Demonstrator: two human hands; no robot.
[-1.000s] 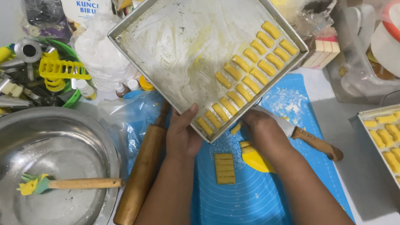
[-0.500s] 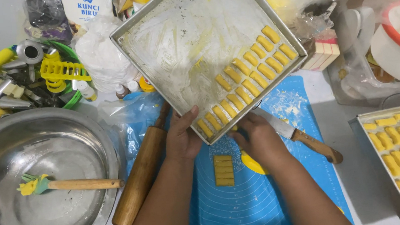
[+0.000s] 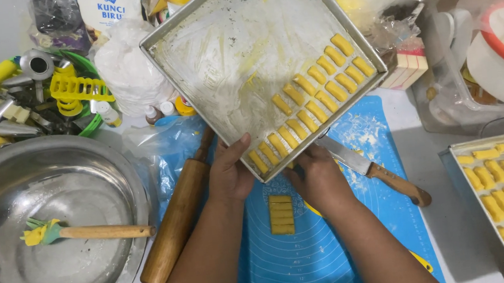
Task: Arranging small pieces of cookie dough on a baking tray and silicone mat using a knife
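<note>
Metal tray [image 3: 218, 46] gripped at near corner: left hand [image 3: 230, 174] thumb over rim, right hand [image 3: 320, 178] beneath edge. Dough rows [image 3: 310, 102] ran diagonally, directly ahead.

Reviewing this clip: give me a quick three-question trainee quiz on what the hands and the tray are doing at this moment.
1. True or false: both hands grip the near edge of the baking tray.
2. What lies on the blue mat between the wrists?
3. Which is nearer the right hand: knife or rolling pin?

Key
1. True: left hand and right hand both hold the near edge.
2. A small block of cut yellow dough strips.
3. The knife.
</note>
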